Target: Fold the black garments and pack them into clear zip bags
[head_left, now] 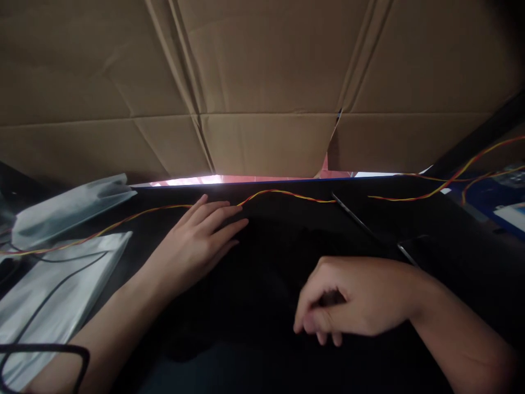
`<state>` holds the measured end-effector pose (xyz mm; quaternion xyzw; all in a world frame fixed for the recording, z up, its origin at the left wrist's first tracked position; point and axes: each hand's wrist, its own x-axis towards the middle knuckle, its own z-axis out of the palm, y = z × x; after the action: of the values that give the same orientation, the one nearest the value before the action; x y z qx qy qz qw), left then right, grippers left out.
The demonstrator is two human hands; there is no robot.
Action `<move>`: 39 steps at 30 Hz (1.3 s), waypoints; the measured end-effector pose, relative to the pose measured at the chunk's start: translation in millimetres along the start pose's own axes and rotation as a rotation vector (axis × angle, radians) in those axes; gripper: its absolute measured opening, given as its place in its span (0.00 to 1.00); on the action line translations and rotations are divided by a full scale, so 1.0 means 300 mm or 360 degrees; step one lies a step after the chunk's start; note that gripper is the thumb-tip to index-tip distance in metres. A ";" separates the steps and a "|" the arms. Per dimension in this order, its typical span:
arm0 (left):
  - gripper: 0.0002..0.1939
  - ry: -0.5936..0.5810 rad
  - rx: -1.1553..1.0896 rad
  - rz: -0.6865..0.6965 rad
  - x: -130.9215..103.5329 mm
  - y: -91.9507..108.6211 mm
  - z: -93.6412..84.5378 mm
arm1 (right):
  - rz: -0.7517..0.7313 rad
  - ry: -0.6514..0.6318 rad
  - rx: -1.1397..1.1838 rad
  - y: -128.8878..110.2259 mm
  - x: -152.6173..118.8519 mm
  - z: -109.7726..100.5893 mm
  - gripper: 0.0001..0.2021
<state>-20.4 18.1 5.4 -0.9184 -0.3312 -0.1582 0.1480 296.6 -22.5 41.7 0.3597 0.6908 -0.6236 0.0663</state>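
Note:
My left hand (203,232) lies on the black surface (246,306) with its fingers stretched out, near the far edge. A twisted red and yellow wire (283,192) runs along that edge and passes by its fingertips. On the right, my right hand (340,301) hangs low over the surface with its fingers curled and thumb against them; whether something small sits between them is hidden. Beyond this hand a thin dark rod-like object (353,212) touches the wire, and a dark flat object with a shiny edge (408,254) lies partly behind the wrist.
Cardboard (262,65) stands across the back. Clear plastic packaging (74,208) and a white bag (61,295) with a black cable (45,301) are at left. Another red and yellow wire (455,175) and a blue object (479,205) are at right.

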 end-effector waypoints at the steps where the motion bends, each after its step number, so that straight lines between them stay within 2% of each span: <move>1: 0.18 0.0050 0.0049 0.0011 0.003 0.007 -0.016 | -0.0060 0.0176 -0.0046 0.001 0.007 -0.004 0.12; 4: 0.17 0.0142 0.0124 0.0154 0.011 0.037 -0.053 | -0.0242 0.0808 -0.0446 0.012 0.037 -0.014 0.11; 6: 0.15 0.0076 -0.0014 0.0279 0.016 0.061 -0.058 | -0.0327 0.1043 -0.0677 0.028 0.056 -0.018 0.10; 8: 0.12 -0.0120 -0.0275 0.0310 0.020 0.083 -0.049 | -0.0364 0.1208 -0.0777 0.048 0.069 -0.025 0.12; 10: 0.10 -0.0326 -0.0531 0.0231 0.022 0.097 -0.035 | -0.0338 0.1482 -0.0836 0.068 0.075 -0.037 0.16; 12: 0.15 -0.0472 -0.0681 0.0148 0.021 0.100 -0.028 | -0.0286 0.1791 -0.0888 0.082 0.078 -0.051 0.16; 14: 0.19 -0.0523 -0.0692 0.0081 0.020 0.095 -0.030 | -0.0318 0.1972 -0.0935 0.085 0.083 -0.059 0.14; 17: 0.21 -0.0468 -0.0592 0.0072 0.019 0.085 -0.041 | -0.0522 0.1936 -0.1079 0.079 0.097 -0.052 0.13; 19: 0.19 -0.0366 -0.0500 0.0085 0.018 0.081 -0.044 | -0.0564 0.1865 -0.1216 0.077 0.110 -0.039 0.15; 22: 0.18 -0.0162 -0.0262 0.0015 0.012 0.074 -0.031 | -0.0435 0.1886 -0.1317 0.087 0.124 -0.027 0.24; 24: 0.23 -0.0094 -0.0129 -0.0114 0.004 0.062 -0.015 | -0.0336 0.1916 -0.1288 0.099 0.128 -0.029 0.28; 27: 0.30 -0.0187 -0.0136 -0.0247 -0.006 0.036 0.005 | -0.0347 0.1857 -0.1140 0.105 0.125 -0.042 0.27; 29: 0.28 -0.0287 -0.0180 -0.0255 -0.010 0.020 0.011 | -0.0452 0.1854 -0.0947 0.096 0.109 -0.055 0.20; 31: 0.25 -0.0323 -0.0183 -0.0261 -0.010 0.008 0.012 | -0.0495 0.1968 -0.0771 0.077 0.078 -0.070 0.12; 33: 0.23 -0.0312 -0.0168 -0.0273 -0.010 -0.001 0.008 | -0.0334 0.2036 -0.0739 0.059 0.036 -0.083 0.12; 34: 0.22 -0.0304 -0.0164 -0.0270 -0.010 -0.005 0.005 | -0.0190 0.1998 -0.0772 0.054 0.015 -0.088 0.15; 36: 0.21 -0.0299 -0.0157 -0.0250 -0.012 -0.012 0.000 | 0.0081 0.1765 -0.0855 0.054 -0.018 -0.092 0.18; 39: 0.19 -0.0314 -0.0141 -0.0243 -0.015 -0.019 -0.002 | 0.0193 0.1381 -0.0950 0.077 -0.037 -0.088 0.13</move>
<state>-27.5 19.5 5.1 -0.9072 -0.4058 -0.0924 0.0616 327.6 -4.1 34.5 0.5896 0.7802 -0.1886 -0.0902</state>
